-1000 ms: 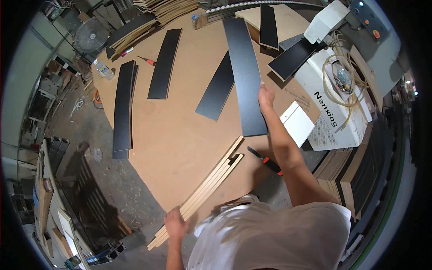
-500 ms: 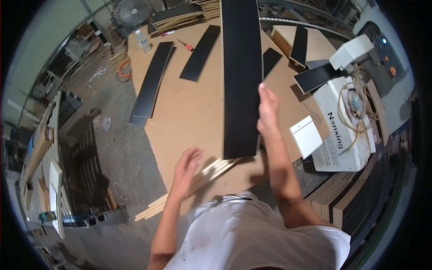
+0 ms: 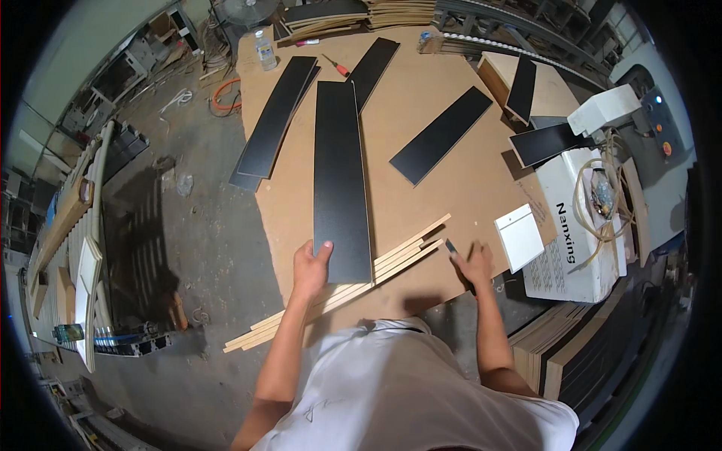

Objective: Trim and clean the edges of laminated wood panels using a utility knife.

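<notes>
My left hand (image 3: pixel 309 269) is closed on the near left edge of a long black board (image 3: pixel 340 173), thumb on its top face. That board's near end overlaps several thin wooden strips (image 3: pixel 391 263), and its far end partly covers another black board (image 3: pixel 374 71). My right hand (image 3: pixel 474 266) is open, thumb and fingers spread, just right of the strips' ends. A small dark piece (image 3: pixel 450 246) is by its thumb tip; what it is I cannot make out. Farther right lies a black board (image 3: pixel 442 135) on the brown tabletop (image 3: pixel 429 203).
Black boards (image 3: pixel 274 120) lie at the left, near a clear bottle (image 3: pixel 265 51) and a red-handled screwdriver (image 3: pixel 338 66). At the right are a white panel (image 3: pixel 519 237), a white carton (image 3: pixel 575 248) with coiled cable and a machine (image 3: pixel 650 105). Stacked boards (image 3: pixel 579 338) stand below.
The black board has come down from a raised position and moved left. My left hand has taken its near edge; my right hand has let go and moved lower. The view has shifted slightly.
</notes>
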A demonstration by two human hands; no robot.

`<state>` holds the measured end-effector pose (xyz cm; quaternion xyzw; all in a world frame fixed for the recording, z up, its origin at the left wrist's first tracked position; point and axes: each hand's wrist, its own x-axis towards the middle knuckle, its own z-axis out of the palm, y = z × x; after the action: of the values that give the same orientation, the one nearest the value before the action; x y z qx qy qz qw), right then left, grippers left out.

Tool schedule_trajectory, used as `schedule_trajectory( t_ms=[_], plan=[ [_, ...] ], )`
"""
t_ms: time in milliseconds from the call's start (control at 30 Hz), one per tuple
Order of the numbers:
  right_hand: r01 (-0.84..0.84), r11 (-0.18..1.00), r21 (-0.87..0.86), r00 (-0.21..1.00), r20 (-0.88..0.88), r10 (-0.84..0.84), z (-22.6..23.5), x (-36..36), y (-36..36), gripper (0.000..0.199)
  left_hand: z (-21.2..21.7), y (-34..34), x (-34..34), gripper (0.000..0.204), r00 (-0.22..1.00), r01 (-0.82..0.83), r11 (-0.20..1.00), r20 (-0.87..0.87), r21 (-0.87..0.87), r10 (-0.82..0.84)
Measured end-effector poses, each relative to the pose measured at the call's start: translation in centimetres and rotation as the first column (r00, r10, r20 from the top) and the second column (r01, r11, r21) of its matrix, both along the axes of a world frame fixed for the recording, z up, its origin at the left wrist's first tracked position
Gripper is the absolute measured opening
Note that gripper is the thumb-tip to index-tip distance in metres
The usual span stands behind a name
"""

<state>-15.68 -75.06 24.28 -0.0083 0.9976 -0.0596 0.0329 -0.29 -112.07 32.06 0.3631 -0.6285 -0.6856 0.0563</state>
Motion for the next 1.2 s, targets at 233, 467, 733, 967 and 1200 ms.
schedule_trajectory(
  t_ms=[233, 467, 733, 967, 1200],
  plan=[
    [-0.086, 0.994, -0.074, 0.996, 0.028, 0.088, -3.5, 3.4, 4.7, 0.035, 2.3, -0.9, -2.0, 0.027, 0.975, -0.079, 0.996, -0.209, -0.044, 0.068],
    [-0.07, 0.33, -0.941, 0.994, -0.095, -0.062, 9.1, 2.8, -3.4, 0.027, 8.0, -1.1, -2.6, 0.027, 0.92, -0.062, 0.993, -0.391, -0.098, 0.018],
    [-0.69, 0.435, -0.579, 0.71, -0.425, 0.561, 21.6, 7.4, -13.1, 0.031, 12.5, -0.2, -2.1, 0.027, 0.823, -0.149, 0.983, -0.565, -0.111, 0.061],
    [-0.767, 0.47, -0.437, 0.64, -0.477, 0.603, 21.8, 9.0, -14.2, 0.032, 12.9, -0.3, -1.1, 0.028, 0.787, -0.183, 0.978, -0.61, -0.096, 0.088],
    [-0.765, 0.492, -0.416, 0.644, -0.513, 0.567, 22.0, 8.2, -15.0, 0.028, 12.9, 0.1, -0.6, 0.027, 0.785, -0.164, 0.98, -0.616, -0.112, 0.06]
  ],
)
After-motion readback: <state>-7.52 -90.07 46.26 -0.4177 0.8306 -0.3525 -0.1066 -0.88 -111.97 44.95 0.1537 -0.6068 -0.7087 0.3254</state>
